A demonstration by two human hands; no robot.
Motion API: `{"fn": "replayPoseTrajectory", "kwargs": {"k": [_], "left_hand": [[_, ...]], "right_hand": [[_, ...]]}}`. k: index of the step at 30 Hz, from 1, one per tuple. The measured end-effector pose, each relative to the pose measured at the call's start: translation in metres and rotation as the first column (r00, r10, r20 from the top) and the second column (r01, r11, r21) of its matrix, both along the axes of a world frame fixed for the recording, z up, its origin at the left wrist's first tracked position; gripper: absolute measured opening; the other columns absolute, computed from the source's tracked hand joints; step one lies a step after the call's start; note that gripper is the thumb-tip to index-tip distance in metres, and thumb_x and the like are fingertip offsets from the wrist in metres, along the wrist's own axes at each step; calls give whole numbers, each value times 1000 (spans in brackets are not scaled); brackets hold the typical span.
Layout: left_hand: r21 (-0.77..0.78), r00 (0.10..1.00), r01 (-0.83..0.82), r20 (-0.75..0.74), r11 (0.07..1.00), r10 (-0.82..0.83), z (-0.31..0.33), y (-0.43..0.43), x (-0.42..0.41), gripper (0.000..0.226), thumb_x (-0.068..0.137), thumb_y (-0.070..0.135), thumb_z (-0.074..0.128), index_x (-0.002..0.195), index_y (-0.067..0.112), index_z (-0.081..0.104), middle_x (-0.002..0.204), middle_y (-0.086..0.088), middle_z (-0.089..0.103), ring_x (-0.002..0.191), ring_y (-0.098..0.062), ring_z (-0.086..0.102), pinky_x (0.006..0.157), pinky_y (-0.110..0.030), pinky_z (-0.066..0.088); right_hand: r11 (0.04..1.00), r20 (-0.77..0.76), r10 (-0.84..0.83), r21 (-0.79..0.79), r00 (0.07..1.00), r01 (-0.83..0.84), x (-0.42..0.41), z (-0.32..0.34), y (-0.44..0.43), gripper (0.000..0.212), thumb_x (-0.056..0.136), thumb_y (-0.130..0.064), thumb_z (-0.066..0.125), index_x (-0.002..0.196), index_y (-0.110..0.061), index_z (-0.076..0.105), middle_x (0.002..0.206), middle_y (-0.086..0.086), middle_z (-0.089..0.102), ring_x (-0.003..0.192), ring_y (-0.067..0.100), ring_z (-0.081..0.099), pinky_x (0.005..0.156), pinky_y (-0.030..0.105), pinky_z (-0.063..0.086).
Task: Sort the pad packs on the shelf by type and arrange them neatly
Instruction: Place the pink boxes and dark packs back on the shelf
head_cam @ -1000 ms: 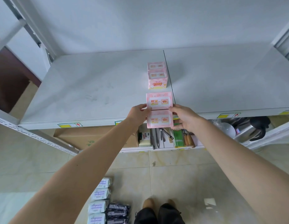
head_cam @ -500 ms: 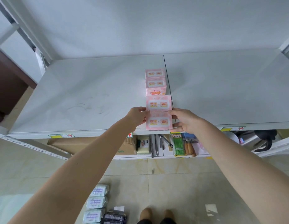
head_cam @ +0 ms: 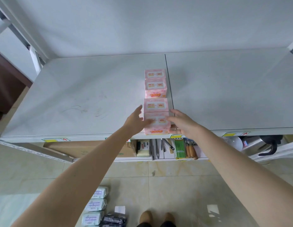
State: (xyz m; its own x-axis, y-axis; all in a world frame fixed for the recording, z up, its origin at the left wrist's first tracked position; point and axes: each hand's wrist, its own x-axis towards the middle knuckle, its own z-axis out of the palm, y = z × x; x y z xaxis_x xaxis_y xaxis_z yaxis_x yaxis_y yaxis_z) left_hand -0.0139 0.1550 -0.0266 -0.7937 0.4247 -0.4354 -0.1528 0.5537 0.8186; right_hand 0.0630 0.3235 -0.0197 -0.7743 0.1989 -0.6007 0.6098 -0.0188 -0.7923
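Pink pad pack (head_cam: 157, 131) nearest the shelf (head_cam: 77, 104) edge is flanked by the loosely spread fingers of the left hand (head_cam: 134, 122) and right hand (head_cam: 183, 124), nothing being gripped. Beyond the fingertips three matching packs (head_cam: 155, 86) are lined up. Light, slightly squashy wrapping is judged likely, so the side faces are best pinched.

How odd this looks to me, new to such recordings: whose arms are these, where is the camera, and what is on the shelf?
There is no machine: one camera sits on a person's head and looks down, so the two bare arms are the wearer's own. On the grey shelf four pink pad packs stand in a row, front to back. The left hand and right hand, both open, flank the front pack; neither grips it. White packs and dark packs lie on the floor near the feet.
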Motion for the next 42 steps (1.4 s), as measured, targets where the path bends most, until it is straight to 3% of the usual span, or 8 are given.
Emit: {"fn": "replayPoseTrajectory", "kwargs": {"k": [2, 5, 8, 14, 22, 30, 35, 42], "left_hand": [[-112, 952, 227, -184, 968, -244, 0, -7, 4, 102, 75, 26, 76, 149, 26, 6, 157, -3, 12, 142, -25, 22, 113, -48, 29], [-423, 753, 389, -365, 818, -547, -5, -15, 7, 97, 77, 30, 73, 148, 31, 7, 158, 4, -5, 145, -21, 5, 115, -46, 26], [-520, 678, 361, -423, 774, -601, -10, -17, 3, 74, 87, 31, 61, 147, 28, 18, 158, 9, 1, 145, -17, 8, 112, -43, 31], [-609, 632, 336, -420, 719, -651, -4, -4, -6, 69, 93, 31, 53, 148, 29, 12, 158, 9, -1, 144, -15, 12, 109, -35, 31], [-641, 615, 318, -420, 698, -667, -5, 2, -13, 72, 94, 34, 50, 149, 29, 4, 158, 8, -7, 146, -18, 6, 109, -40, 33], [-506, 693, 255, -499, 824, -520, -1, -16, 9, 61, 95, 38, 44, 147, 23, 18, 158, 2, 4, 141, -22, 20, 102, -40, 40], [-361, 716, 197, -582, 912, -385, 5, -36, 22, 39, 94, 29, 48, 130, 13, 47, 134, -5, 39, 119, -22, 47, 92, -34, 46], [-183, 852, 92, -494, 979, -172, 23, -62, 51, 21, 93, 21, 51, 108, 8, 59, 107, -1, 41, 83, -14, 53, 80, -27, 46]], "right_hand": [[941, -98, 175, 309, 980, -137, 9, -3, 4, 83, 79, -29, 70, 145, -30, 21, 149, 3, 31, 131, 23, 39, 105, 43, 39], [635, -79, 501, 710, 862, -304, 18, -7, 8, 88, 78, -35, 70, 147, -31, 15, 156, 0, 13, 143, 18, 14, 113, 45, 27], [434, 33, 577, 834, 816, -340, 19, -11, 12, 70, 88, -34, 58, 146, -31, 19, 157, -5, 13, 142, 18, 17, 109, 43, 34], [305, 99, 583, 893, 806, -331, 7, -11, 18, 65, 93, -32, 51, 147, -27, 17, 155, -7, 20, 142, 17, 17, 108, 38, 32], [257, 128, 591, 906, 796, -337, -4, -11, 22, 64, 93, -33, 50, 148, -24, 17, 154, -5, 24, 140, 20, 24, 105, 39, 36], [348, 40, 521, 902, 853, -255, 18, -4, 10, 68, 91, -36, 51, 147, -26, 15, 153, 7, 22, 137, 28, 29, 104, 43, 37], [377, -76, 474, 918, 877, -124, 36, 10, -6, 56, 91, -32, 51, 142, -18, 32, 150, 7, 26, 135, 25, 31, 102, 40, 38], [590, -323, 321, 804, 890, 79, 70, 20, -43, 41, 90, -28, 57, 127, -11, 52, 126, 7, 56, 118, 22, 50, 96, 29, 39]]}}
